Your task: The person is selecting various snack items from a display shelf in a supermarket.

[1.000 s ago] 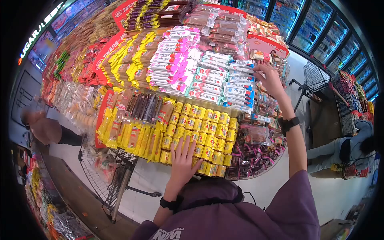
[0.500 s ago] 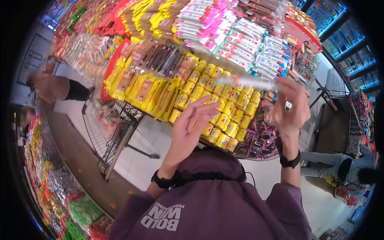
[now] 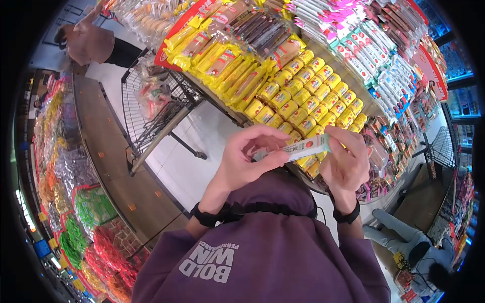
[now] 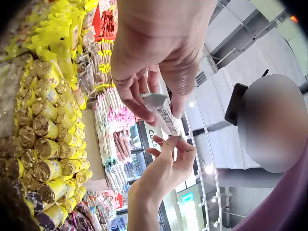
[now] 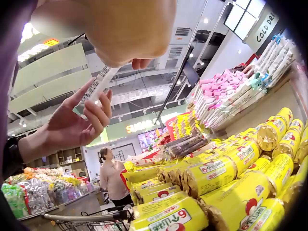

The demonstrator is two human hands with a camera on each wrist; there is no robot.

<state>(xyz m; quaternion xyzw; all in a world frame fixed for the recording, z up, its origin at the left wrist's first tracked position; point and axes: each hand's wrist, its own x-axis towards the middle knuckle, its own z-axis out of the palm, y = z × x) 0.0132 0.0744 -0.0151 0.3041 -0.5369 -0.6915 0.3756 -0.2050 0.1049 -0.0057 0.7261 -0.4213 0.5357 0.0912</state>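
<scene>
A slim snack bar [image 3: 307, 147] in a white and mint-green wrapper with a red round mark is held level between both hands, in front of the chest. My left hand [image 3: 241, 160] grips its left end between thumb and fingers. The right hand [image 3: 346, 164] pinches the other end. Small dark print covers one face of the bar [image 4: 166, 120] in the left wrist view. Below and beyond the hands, yellow-wrapped rolls [image 3: 303, 98] lie stacked in rows. Similar green and white bars [image 3: 356, 55] sit in a pile farther back on the display.
Yellow packets [image 3: 217, 65] fill the display's left part, and blue and white bars [image 3: 394, 86] its right. A wire shopping cart [image 3: 151, 101] stands at the left. One person [image 3: 91, 43] is beyond it, another [image 3: 414, 242] at the lower right. A low counter [image 3: 108, 166] runs along the left.
The right hand has taken a bar from the pile at the back and brought it in toward the chest. My left hand has risen off the yellow rolls and now holds the bar's other end.
</scene>
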